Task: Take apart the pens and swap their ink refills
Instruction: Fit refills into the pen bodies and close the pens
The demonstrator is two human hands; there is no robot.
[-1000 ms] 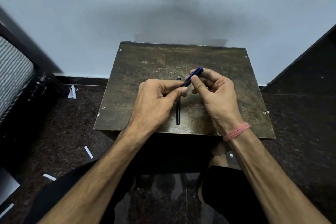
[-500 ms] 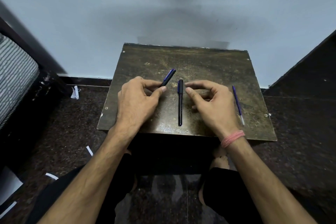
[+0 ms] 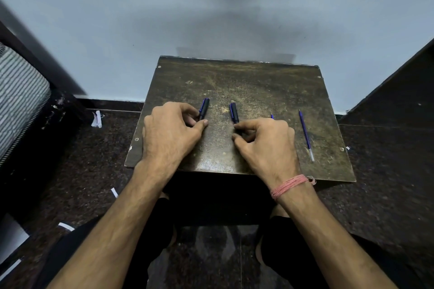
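Two black pens with blue clips lie side by side on the small dark wooden table [image 3: 246,82]. My left hand [image 3: 171,134] pinches the near end of the left pen [image 3: 203,108]; its far end points away from me. My right hand [image 3: 265,145] pinches the right pen [image 3: 234,112] between thumb and forefinger, hiding its near half. A thin blue ink refill [image 3: 306,135] lies loose on the table, to the right of my right hand. A small blue tip [image 3: 272,116] peeks out behind my right knuckles; what it belongs to is hidden.
The table stands against a pale wall. A striped cushion [image 3: 21,105] on dark furniture is at the left, and a dark panel [image 3: 399,91] at the right. Paper scraps [image 3: 96,119] lie on the dark stone floor. My knees are under the table's front edge.
One second ago both hands held one pen together above the table. The hands have since parted; the left carried its pen to the left, and the right has closed on the middle pen.
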